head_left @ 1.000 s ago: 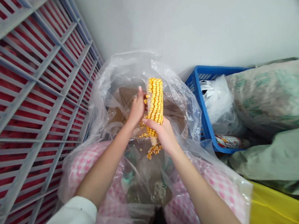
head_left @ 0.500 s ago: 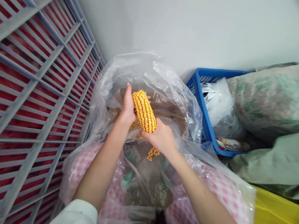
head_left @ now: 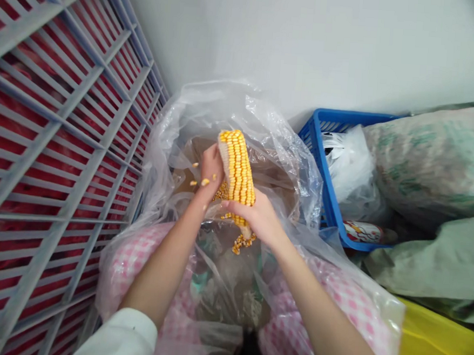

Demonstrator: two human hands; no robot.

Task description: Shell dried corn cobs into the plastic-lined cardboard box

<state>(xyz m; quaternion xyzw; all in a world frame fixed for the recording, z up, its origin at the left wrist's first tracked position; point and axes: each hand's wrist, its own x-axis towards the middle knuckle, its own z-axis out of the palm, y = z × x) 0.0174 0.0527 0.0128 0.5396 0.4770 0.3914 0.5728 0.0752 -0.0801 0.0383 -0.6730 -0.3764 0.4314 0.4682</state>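
Note:
My right hand (head_left: 260, 218) is wrapped round the lower end of a yellow corn cob (head_left: 239, 169), thumb across its front. The cob is tilted, its top leaning slightly left, with a bare pale strip along its left side. Against that strip presses my left hand (head_left: 212, 166), closed, its fingers partly hidden behind the cob. Loose kernels (head_left: 205, 182) fly off over my left wrist. Below my hands, a clear plastic bag (head_left: 242, 99) gapes wide, and more kernels (head_left: 242, 244) lie in a small heap on its plastic.
A grey slatted crate (head_left: 57, 127) with red contents rises close on the left. On the right, a blue basket (head_left: 329, 189) holds white plastic bags (head_left: 351, 164) and a can (head_left: 361, 231). Stuffed sacks (head_left: 437, 153) and a yellow sheet (head_left: 436, 343) lie beyond. A pale wall (head_left: 311, 42) stands behind.
The cob has turned more upright, showing its bare strip and lower tip. My left hand has rolled inward, its thumb no longer sticking up, and kernels are now flying off leftward.

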